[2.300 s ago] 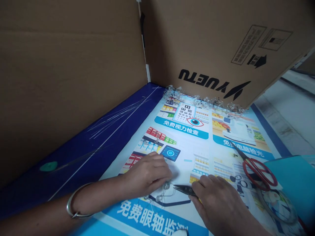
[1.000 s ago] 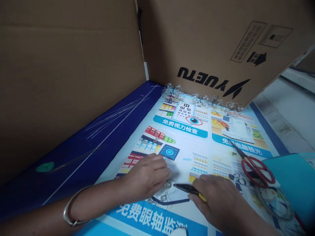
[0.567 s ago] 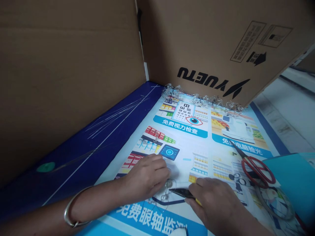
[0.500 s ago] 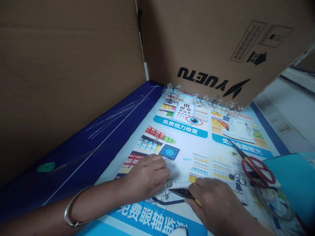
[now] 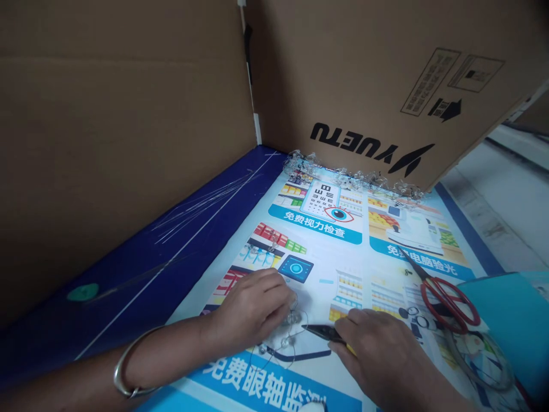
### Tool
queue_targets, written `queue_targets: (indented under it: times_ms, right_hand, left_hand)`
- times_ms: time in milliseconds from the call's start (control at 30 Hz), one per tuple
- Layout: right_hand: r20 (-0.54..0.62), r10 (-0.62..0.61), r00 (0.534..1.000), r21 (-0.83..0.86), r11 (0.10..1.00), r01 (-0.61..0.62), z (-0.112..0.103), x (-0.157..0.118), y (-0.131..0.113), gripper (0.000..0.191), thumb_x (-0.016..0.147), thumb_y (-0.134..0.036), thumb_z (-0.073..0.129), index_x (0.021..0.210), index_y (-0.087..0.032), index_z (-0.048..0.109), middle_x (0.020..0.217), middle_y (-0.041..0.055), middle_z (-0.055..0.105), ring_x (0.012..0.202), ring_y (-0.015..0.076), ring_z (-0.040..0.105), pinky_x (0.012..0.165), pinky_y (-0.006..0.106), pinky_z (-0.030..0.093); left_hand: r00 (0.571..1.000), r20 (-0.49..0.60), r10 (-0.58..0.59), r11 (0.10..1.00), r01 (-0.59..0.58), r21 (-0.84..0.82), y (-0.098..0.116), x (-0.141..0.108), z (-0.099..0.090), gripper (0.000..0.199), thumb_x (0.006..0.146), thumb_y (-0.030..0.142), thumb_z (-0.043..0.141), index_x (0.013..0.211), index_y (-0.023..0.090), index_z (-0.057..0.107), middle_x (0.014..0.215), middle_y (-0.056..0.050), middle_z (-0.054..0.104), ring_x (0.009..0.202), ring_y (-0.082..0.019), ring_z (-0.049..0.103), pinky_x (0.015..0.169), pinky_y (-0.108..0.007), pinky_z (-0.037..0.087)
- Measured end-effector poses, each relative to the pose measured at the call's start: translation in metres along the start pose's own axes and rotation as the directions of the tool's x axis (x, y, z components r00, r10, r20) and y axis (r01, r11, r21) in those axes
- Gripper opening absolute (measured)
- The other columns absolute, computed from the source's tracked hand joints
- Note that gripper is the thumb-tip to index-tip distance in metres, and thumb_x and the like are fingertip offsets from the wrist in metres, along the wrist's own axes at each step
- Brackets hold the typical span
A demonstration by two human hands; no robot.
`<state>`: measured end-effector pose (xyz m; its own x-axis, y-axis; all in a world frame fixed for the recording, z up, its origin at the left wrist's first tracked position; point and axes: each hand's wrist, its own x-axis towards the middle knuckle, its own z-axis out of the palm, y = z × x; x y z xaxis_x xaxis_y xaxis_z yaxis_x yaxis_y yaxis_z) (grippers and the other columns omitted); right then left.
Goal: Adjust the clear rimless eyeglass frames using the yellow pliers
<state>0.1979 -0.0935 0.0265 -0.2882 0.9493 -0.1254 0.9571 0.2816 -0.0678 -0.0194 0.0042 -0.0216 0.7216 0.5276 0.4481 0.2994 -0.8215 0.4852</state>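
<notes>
Cardboard panels, one at the left (image 5: 128, 114) and one at the back (image 5: 364, 74) with inverted black lettering, meet in a corner behind a dark blue table (image 5: 201, 234). Along the foot of the back panel runs a row of clear beadwork (image 5: 369, 182) on a printed sheet (image 5: 319, 366). Near the front of the sheet, the left hand (image 5: 257, 306), with a silver bracelet (image 5: 123, 372) above its wrist, has its fingers curled and pressed together, pinching one end of a piece of beaded wire (image 5: 293, 318); the fingertips themselves are partly hidden. Clear beads and thin loops emerge just beside and below these fingers, on the side facing the right hand (image 5: 380, 349). The fingers of the latter are wrapped around dark-nosed pliers (image 5: 321, 332) with yellow on the handle. The pliers point left, their tip close to the loops; whether it touches the wire cannot be told. To the right, red-handled scissors (image 5: 450, 306) lie near a wire coil (image 5: 484, 375) and a turquoise folder (image 5: 514, 320). Well to the left, a small green object (image 5: 83, 292) rests on the blue surface.
</notes>
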Motion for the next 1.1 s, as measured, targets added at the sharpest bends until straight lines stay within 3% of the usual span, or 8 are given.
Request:
queue_targets:
  times_ms: [267, 533, 800, 1100]
  right_hand:
    - [0.029, 0.084, 0.996, -0.005, 0.996, -0.084, -0.005, 0.002, 0.013, 0.009, 0.083, -0.030, 0.051, 0.086, -0.026, 0.058, 0.080, 0.0013, 0.058, 0.074, 0.0207, 0.054, 0.065, 0.032, 0.033]
    - [-0.009, 0.049, 0.999, 0.055, 0.997, -0.048, -0.002, 0.013, 0.009, 0.011, 0.084, -0.031, 0.048, 0.083, -0.024, 0.057, 0.079, 0.0019, 0.056, 0.075, 0.0205, 0.052, 0.066, 0.032, 0.032]
    - [0.008, 0.052, 0.999, 0.156, 0.986, -0.053, -0.011, 0.012, 0.001, 0.010, 0.085, -0.030, 0.048, 0.084, -0.024, 0.056, 0.080, 0.0013, 0.055, 0.076, 0.0182, 0.050, 0.066, 0.030, 0.031]
    - [0.015, 0.029, 0.999, 0.113, 0.993, -0.030, -0.003, 0.012, 0.000, 0.008, 0.084, -0.027, 0.048, 0.084, -0.025, 0.056, 0.081, 0.0010, 0.056, 0.076, 0.0191, 0.050, 0.067, 0.031, 0.031]
  left_hand:
    - [0.996, 0.046, -0.083, 0.983, 0.089, -0.159, -0.004, -0.002, -0.002, 0.011, 0.086, 0.013, 0.048, 0.091, 0.017, 0.057, 0.080, -0.003, 0.059, 0.073, -0.015, 0.051, 0.066, -0.027, 0.039]
    - [0.987, 0.077, -0.141, 0.979, 0.150, -0.139, -0.001, 0.000, -0.005, 0.010, 0.086, 0.014, 0.046, 0.085, 0.017, 0.056, 0.075, -0.002, 0.057, 0.069, -0.014, 0.050, 0.064, -0.026, 0.039]
    - [0.990, 0.062, -0.125, 0.984, 0.132, -0.120, 0.003, 0.002, -0.007, 0.013, 0.087, 0.016, 0.044, 0.082, 0.016, 0.056, 0.071, -0.002, 0.056, 0.065, -0.013, 0.050, 0.062, -0.026, 0.039]
    - [0.984, 0.087, -0.158, 0.971, 0.171, -0.169, 0.004, 0.003, -0.008, 0.011, 0.088, 0.016, 0.044, 0.083, 0.017, 0.054, 0.072, -0.001, 0.056, 0.067, -0.014, 0.050, 0.062, -0.025, 0.039]
